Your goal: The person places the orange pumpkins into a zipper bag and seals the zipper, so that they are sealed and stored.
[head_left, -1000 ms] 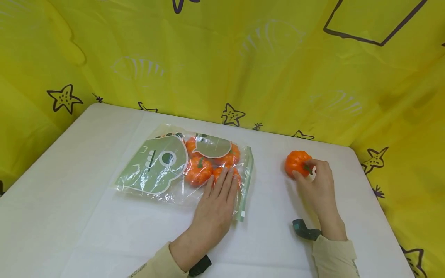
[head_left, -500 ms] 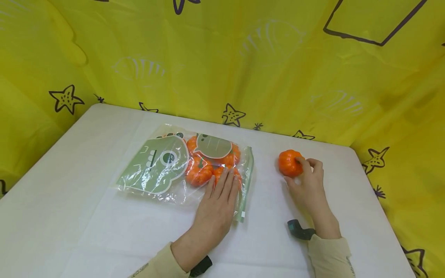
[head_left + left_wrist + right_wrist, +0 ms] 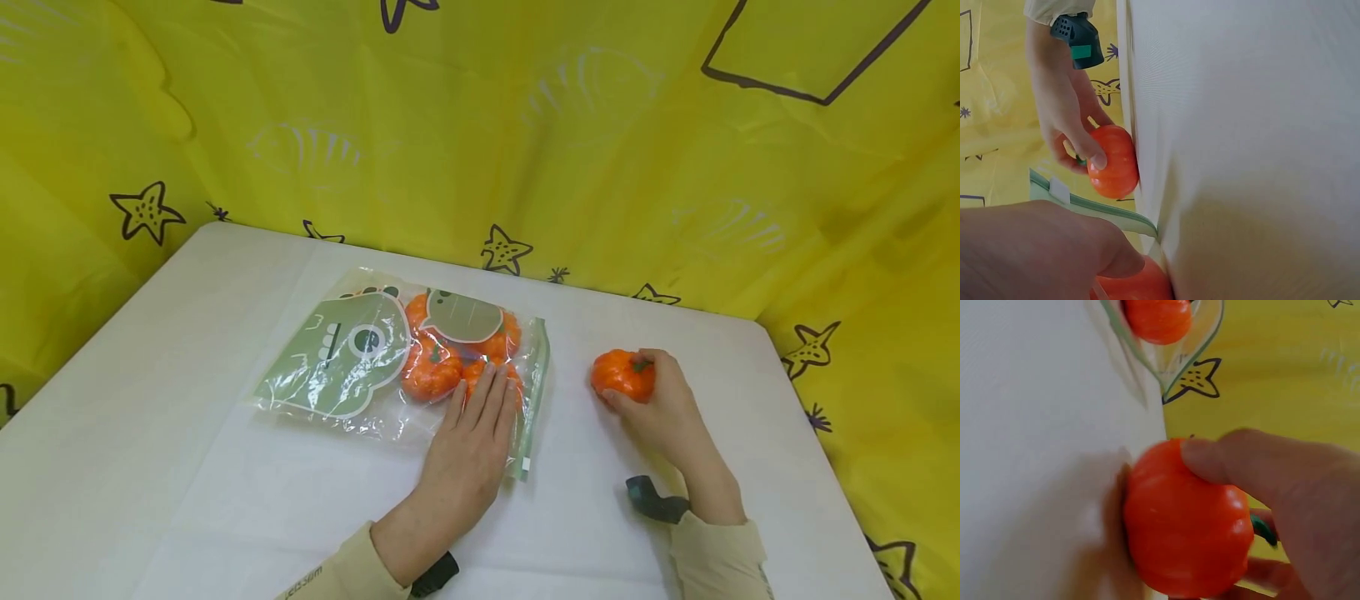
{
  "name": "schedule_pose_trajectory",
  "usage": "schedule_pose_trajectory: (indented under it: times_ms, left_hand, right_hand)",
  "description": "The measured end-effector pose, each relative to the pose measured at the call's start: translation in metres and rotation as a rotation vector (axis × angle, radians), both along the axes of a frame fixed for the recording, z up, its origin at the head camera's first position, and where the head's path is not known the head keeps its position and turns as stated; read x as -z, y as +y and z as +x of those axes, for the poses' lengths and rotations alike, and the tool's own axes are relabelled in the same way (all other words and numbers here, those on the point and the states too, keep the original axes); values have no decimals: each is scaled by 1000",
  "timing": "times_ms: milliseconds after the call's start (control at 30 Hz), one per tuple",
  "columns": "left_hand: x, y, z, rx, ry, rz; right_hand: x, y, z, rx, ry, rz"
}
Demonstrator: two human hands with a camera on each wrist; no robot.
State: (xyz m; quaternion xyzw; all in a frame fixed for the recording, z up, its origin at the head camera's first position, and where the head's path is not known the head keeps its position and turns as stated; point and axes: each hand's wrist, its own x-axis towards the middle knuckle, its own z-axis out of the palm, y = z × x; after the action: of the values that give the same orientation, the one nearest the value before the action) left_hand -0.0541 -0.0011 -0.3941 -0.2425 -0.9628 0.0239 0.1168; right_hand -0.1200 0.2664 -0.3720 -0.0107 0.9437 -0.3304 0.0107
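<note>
My right hand (image 3: 667, 412) grips a small orange pumpkin (image 3: 622, 377) with a green stem, right of the bag on the white table. In the right wrist view the thumb presses on one side of the pumpkin (image 3: 1188, 525), with other fingers partly hidden behind it. My left hand (image 3: 465, 462) rests with straight fingers on a clear zip bag (image 3: 352, 358) printed with a green cartoon figure. Inside the bag lie several more orange pumpkins (image 3: 432, 372); the left fingers partly cover one of them. The bag's green zip edge (image 3: 536, 392) faces the right hand.
The white table (image 3: 585, 533) reaches back to a yellow curtain (image 3: 450, 150) with starfish drawings. A dark device (image 3: 656, 498) is on the right wrist, and another (image 3: 435, 575) shows at the left wrist.
My right hand has brought the pumpkin left and then a little nearer to me, turning it so that the stem shows again. The left hand and bag stay practically still.
</note>
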Motion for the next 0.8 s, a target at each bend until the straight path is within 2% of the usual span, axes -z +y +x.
schedule_pose_trajectory:
  times_ms: [133,233,567,800]
  left_hand:
    - [0,-1,0,3,4,6]
    - [0,-1,0,4,2,12]
    - [-2,-1,-1,5,-59,23]
    - [-2,-1,0,6,-39,30]
  right_hand:
    - [-7,-7,2,-39,-151,28]
    - [-10,-13,4,-86,-221,45]
    - [-12,-17,11,-224,-188,22]
    - [-13,-21,12,-267,-179,1]
